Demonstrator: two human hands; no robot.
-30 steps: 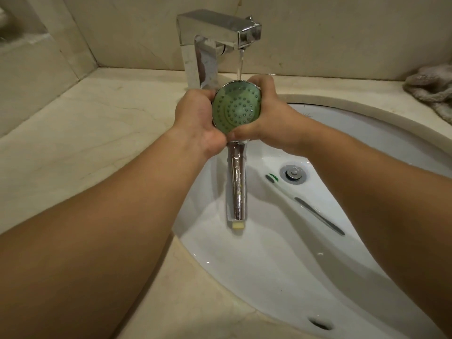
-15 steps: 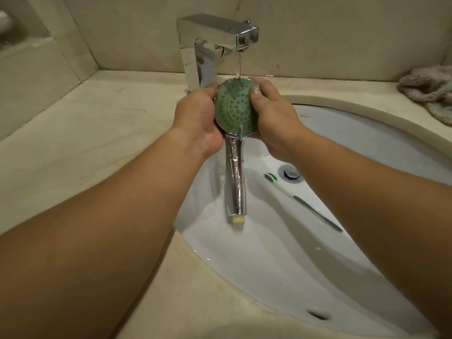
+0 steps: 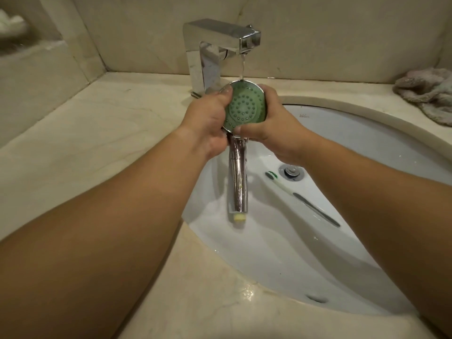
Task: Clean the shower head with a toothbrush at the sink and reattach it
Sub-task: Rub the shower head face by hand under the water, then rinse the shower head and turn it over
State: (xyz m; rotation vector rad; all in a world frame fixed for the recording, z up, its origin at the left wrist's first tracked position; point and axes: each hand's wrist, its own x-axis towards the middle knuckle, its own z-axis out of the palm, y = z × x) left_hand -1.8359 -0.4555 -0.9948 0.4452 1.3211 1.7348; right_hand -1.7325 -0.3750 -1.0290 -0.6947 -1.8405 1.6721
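Note:
The shower head (image 3: 244,107) has a round green nozzle face turned toward me and a chrome handle hanging down over the basin. It sits under a thin stream from the chrome faucet (image 3: 215,45). My left hand (image 3: 208,123) grips its left rim, thumb on the upper edge. My right hand (image 3: 266,126) grips the right rim, thumb across the lower edge of the face. The toothbrush (image 3: 300,198), white with green bristles and a dark grip, lies loose in the white sink (image 3: 367,143) beside the drain (image 3: 291,172).
A beige stone counter (image 3: 97,143) surrounds the sink, with walls at the back and left. A crumpled greyish cloth (image 3: 425,94) lies on the counter at the far right. The overflow slot (image 3: 316,299) is at the basin's near wall.
The green face has turned more squarely toward me. My right thumb has slid from the upper right of the face down to its lower edge. The camera view has shifted slightly.

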